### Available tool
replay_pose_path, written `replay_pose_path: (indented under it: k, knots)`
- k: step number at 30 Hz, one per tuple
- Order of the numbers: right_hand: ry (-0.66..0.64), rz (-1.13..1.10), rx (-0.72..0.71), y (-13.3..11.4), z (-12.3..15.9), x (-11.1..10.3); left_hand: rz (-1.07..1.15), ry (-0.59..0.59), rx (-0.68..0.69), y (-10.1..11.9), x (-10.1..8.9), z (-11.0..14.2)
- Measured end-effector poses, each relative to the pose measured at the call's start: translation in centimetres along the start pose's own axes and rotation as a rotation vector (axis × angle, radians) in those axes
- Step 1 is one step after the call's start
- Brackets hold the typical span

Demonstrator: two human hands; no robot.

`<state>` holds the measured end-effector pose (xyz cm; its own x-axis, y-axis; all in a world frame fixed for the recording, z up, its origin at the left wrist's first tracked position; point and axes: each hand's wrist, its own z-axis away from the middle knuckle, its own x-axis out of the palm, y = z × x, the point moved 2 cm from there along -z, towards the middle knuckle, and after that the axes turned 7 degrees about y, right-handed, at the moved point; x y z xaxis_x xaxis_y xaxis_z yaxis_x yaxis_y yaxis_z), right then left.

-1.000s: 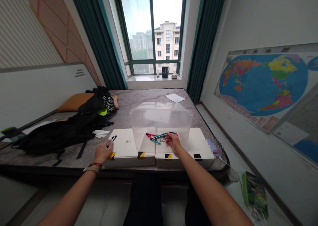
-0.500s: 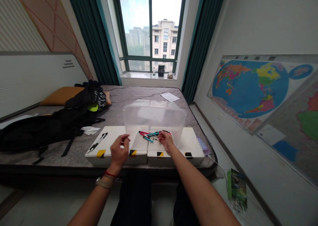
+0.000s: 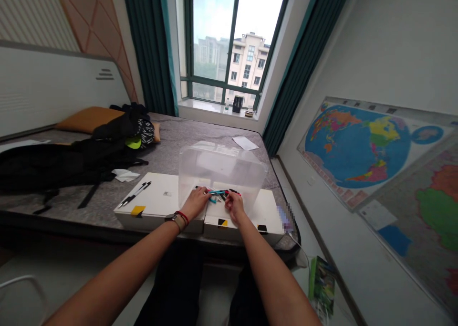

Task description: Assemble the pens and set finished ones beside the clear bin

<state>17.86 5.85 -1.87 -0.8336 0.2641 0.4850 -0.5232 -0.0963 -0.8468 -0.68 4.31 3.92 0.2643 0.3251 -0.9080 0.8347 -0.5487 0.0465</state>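
Observation:
My left hand (image 3: 195, 203) reaches over the loose pens, its fingers pinched at the left end of a teal pen (image 3: 217, 192). At that pen's other end, the fingers of my right hand (image 3: 234, 206) are curled closed around it. A little teal (image 3: 213, 200) of another pen shows below, and dark and red tips (image 3: 234, 191) stick out behind my right fingers. My hands cover much of the pile. Two black-and-white pens (image 3: 135, 194) lie side by side on the left white box (image 3: 153, 192).
A clear plastic bin (image 3: 222, 166) stands behind the pens, over the left box and the right white box (image 3: 269, 204). Both boxes rest on a grey mattress (image 3: 168, 140). A black backpack (image 3: 71, 163) and crumpled tissue (image 3: 125, 174) lie left; a paper sheet (image 3: 245, 143) lies farther back.
My left hand has put a black-and-white pen down beside another on the left box, then moved right to the pen pile. My right hand has stayed at the pile.

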Motion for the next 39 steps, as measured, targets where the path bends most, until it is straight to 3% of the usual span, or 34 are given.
replay_pose_path:
  k: [8, 15, 18, 22, 26, 31, 35, 39]
  knots:
    - [-0.016, 0.225, -0.048, -0.6, 0.5, 1.0, 0.128, 0.153, -0.121, -0.7, 2.5, 0.8]
    - [-0.072, 0.509, -0.102, -1.7, 0.9, 2.6, 0.289, 0.271, -0.145, -1.9, 3.2, 1.6]
    - [-0.166, 0.782, -0.194, -2.8, 1.3, 3.7, 0.316, 0.261, -0.140, -2.1, 3.4, 1.6]
    - [-0.361, 1.291, -0.434, -3.8, 1.9, 5.4, 0.326, 0.247, -0.161, -2.0, 3.4, 1.6]
    - [-0.441, 1.564, -0.556, -3.3, 2.1, 6.7, 0.350, 0.247, -0.196, -1.8, 3.0, 1.6]
    - [-0.440, 1.637, -0.559, -2.3, 2.3, 6.9, 0.359, 0.255, -0.217, -1.8, 2.8, 1.5]
    - [-0.398, 1.550, -0.576, -2.6, 3.0, 5.4, 0.371, 0.271, -0.222, -1.8, 2.7, 1.5]
    - [-0.221, 1.440, -0.534, -3.6, 3.5, 3.0, 0.384, 0.295, -0.222, -1.6, 2.5, 1.5]
